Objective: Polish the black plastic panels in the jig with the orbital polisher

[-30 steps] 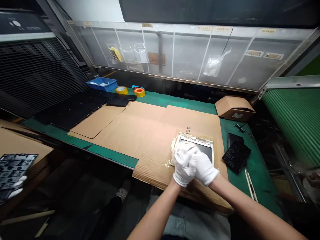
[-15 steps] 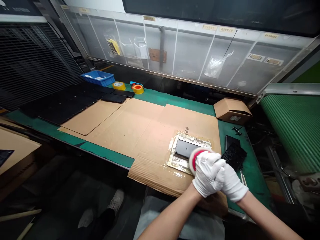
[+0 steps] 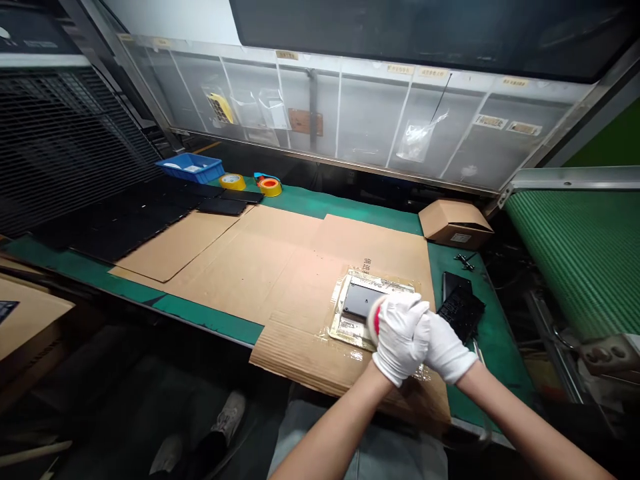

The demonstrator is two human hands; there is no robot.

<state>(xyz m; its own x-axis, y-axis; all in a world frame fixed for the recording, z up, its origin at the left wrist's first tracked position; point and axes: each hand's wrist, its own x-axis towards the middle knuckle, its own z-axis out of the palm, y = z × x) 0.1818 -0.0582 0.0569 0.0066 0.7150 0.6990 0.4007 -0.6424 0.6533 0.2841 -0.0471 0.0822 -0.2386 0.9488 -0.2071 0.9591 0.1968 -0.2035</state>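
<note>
White gloves cover both hands, and from my remote seat I see them pressed together over the tabletop (image 3: 200,313), near its near right corner. My left hand (image 3: 400,333) is in front, its fingers bent in close; my right hand (image 3: 445,343) lies against it. A round pad (image 3: 373,320), red and white, juts from under them, its rim towards the tabletop's left edge. I cannot tell which fingers are clamped on it, nor whether it touches the panel (image 3: 359,303).

That grey panel lies flat in a pale frame (image 3: 337,323) taped onto cardboard (image 3: 280,273). Its long axis runs roughly along the tabletop's near edge, the bare end pointing left, the other end hidden behind pad and glove.

By the tabletop's right edge I have a black pile (image 3: 461,312), just beside my right hand; in the far right corner, a carton (image 3: 456,223). Dark sheets (image 3: 140,217) cover the left end, with a blue tray (image 3: 190,168) and yellow tape (image 3: 232,182) along the far edge.
</note>
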